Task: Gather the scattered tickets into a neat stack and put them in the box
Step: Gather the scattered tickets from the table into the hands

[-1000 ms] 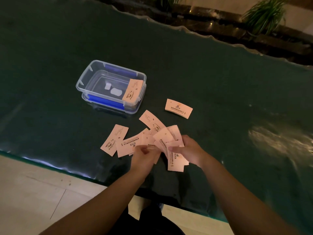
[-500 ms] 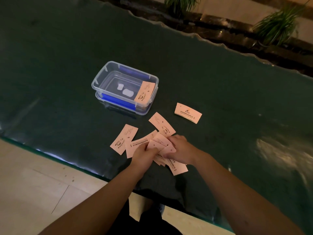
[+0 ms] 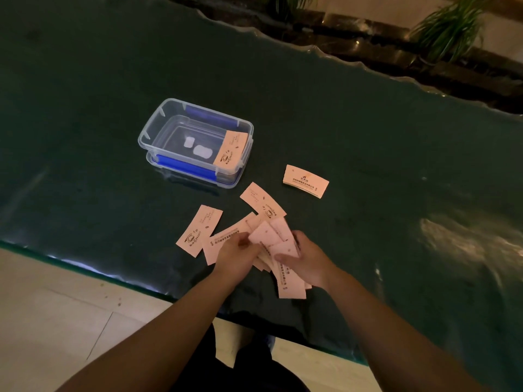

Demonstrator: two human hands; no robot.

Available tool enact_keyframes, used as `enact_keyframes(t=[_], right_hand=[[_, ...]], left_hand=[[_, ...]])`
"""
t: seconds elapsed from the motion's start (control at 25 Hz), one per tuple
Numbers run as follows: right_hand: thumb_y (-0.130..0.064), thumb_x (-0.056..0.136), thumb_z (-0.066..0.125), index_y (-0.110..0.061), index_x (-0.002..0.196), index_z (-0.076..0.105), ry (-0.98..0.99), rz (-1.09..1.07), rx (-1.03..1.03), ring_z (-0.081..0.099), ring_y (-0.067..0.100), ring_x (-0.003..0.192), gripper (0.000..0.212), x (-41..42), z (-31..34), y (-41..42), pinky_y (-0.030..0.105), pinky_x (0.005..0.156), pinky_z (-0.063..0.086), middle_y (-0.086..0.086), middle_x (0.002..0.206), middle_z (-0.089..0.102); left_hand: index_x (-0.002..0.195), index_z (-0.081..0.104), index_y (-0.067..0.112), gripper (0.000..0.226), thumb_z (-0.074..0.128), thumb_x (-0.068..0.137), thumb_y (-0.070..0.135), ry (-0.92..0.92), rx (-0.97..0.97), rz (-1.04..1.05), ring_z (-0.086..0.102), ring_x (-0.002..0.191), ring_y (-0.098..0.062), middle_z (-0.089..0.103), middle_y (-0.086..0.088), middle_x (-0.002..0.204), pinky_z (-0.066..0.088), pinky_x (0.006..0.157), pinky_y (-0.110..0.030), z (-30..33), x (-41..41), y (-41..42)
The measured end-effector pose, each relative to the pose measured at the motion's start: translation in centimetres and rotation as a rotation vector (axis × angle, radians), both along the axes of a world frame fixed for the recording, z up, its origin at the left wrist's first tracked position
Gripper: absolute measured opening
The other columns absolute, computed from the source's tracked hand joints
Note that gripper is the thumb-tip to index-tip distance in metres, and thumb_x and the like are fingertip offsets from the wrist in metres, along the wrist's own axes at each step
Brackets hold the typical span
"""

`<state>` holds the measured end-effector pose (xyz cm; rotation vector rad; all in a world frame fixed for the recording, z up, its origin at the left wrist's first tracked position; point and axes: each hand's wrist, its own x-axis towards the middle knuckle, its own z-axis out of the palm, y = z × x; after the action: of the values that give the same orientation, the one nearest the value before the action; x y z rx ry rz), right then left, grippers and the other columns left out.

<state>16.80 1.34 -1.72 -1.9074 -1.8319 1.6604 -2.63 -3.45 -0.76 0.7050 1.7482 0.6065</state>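
Both hands hold a loose, fanned bunch of pale pink tickets [image 3: 273, 240] just above the dark green table [image 3: 368, 154]. My left hand [image 3: 236, 257] grips the bunch from the left, my right hand [image 3: 307, 263] from the right. Loose tickets lie flat nearby: one to the left [image 3: 199, 230], one ahead of my hands [image 3: 261, 200], and a small neat stack [image 3: 305, 181] further right. The clear plastic box [image 3: 195, 142] with blue clips stands open behind them, one ticket [image 3: 230, 151] leaning inside its right end.
The table's near edge [image 3: 85, 265] runs just below my hands, with pale floor tiles beyond it. The wavy far edge borders a dark ledge with green plants [image 3: 450, 26]. Bright glare marks the table surface at right [image 3: 464, 239].
The fanned tickets have been drawn together between my hands, then spread slightly again. The camera view has shifted, so the box and loose tickets appear further right.
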Motion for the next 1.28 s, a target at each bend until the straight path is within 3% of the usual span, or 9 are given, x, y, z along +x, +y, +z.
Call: enact_keyframes(t=[0.08,0.2,0.28,0.48,0.64,0.8,0.92,1.04,1.28], right_hand=[[-0.035,0.098,0.077,-0.021,0.147,0.049,0.054,-0.211,-0.058,0.066,0.013,0.106,0.058,1.0,-0.2,-0.3,0.033,0.082,0.055,-0.003,0.132,0.07],[-0.034,0.101,0.073,-0.022,0.135,0.062,0.207,-0.652,-0.198,0.074,0.024,0.109,0.038,2.1,-0.5,-0.6,0.053,0.095,0.061,0.005,0.128,0.077],[-0.031,0.102,0.071,-0.026,0.13,0.067,0.368,-0.83,-0.293,0.076,0.028,0.111,0.029,2.0,-0.4,-0.5,0.059,0.099,0.06,0.006,0.123,0.08],[-0.028,0.1,0.075,-0.023,0.13,0.066,0.376,-0.826,-0.243,0.078,0.027,0.109,0.032,-0.6,-0.7,-0.4,0.055,0.095,0.063,0.005,0.123,0.08],[-0.029,0.101,0.074,-0.022,0.133,0.064,0.316,-0.822,-0.193,0.077,0.026,0.107,0.034,-1.8,-1.1,-0.7,0.053,0.093,0.064,0.004,0.126,0.078],[-0.029,0.1,0.073,-0.024,0.131,0.065,0.232,-0.743,-0.128,0.074,0.023,0.108,0.032,-1.8,-1.0,-0.7,0.043,0.086,0.062,0.003,0.131,0.075],[-0.025,0.099,0.072,-0.021,0.141,0.059,0.174,-0.697,-0.098,0.071,0.024,0.11,0.044,-1.8,-0.8,-0.2,0.044,0.088,0.06,0.003,0.139,0.071],[-0.021,0.096,0.074,-0.02,0.138,0.059,0.165,-0.711,-0.085,0.072,0.024,0.104,0.044,-1.6,-1.0,0.1,0.046,0.083,0.061,0.005,0.138,0.071],[-0.02,0.091,0.083,-0.02,0.142,0.054,0.22,-0.818,-0.146,0.074,0.021,0.095,0.059,-1.6,-1.5,-0.7,0.043,0.071,0.059,0.004,0.129,0.074]], left_hand=[[0.145,0.056,0.018,0.048,0.064,0.098,0.026,0.054,-0.009,-0.015,0.057,0.127,-0.019,0.06,-0.001,0.145,0.041,0.095,-0.028,-0.2,0.1,0.1],[0.148,0.053,0.017,0.051,0.063,0.097,0.018,0.106,-0.009,-0.053,0.053,0.135,-0.022,0.056,-0.003,0.149,0.044,0.105,-0.036,-0.2,0.4,0.5],[0.149,0.052,0.018,0.054,0.063,0.096,0.017,0.117,-0.014,-0.069,0.053,0.135,-0.023,0.056,-0.003,0.15,0.046,0.106,-0.039,-0.1,0.7,0.9],[0.15,0.049,0.018,0.057,0.064,0.098,0.033,0.126,-0.043,-0.12,0.053,0.135,-0.023,0.055,-0.002,0.151,0.045,0.106,-0.038,0.4,1.7,1.7],[0.144,0.054,0.021,0.047,0.06,0.099,0.033,0.052,-0.049,-0.152,0.06,0.094,-0.005,0.063,0.001,0.139,0.047,0.068,-0.02,0.2,2.9,1.8],[0.133,0.06,0.031,0.034,0.059,0.099,0.031,0.026,-0.004,-0.166,0.063,0.106,-0.012,0.066,0.004,0.134,0.056,0.082,-0.031,-0.1,3.9,1.6],[0.139,0.059,0.032,0.038,0.055,0.102,0.027,-0.007,0.016,-0.215,0.063,0.113,-0.014,0.065,0.005,0.138,0.056,0.088,-0.034,-0.2,4.1,1.5],[0.142,0.058,0.034,0.043,0.053,0.102,0.018,-0.066,0.043,-0.262,0.061,0.118,-0.014,0.063,0.004,0.142,0.055,0.092,-0.035,0.0,3.9,1.5],[0.145,0.057,0.031,0.046,0.054,0.102,0.015,0.023,0.083,-0.427,0.06,0.13,-0.023,0.065,0.002,0.142,0.053,0.105,-0.045,-0.3,2.1,1.7]])
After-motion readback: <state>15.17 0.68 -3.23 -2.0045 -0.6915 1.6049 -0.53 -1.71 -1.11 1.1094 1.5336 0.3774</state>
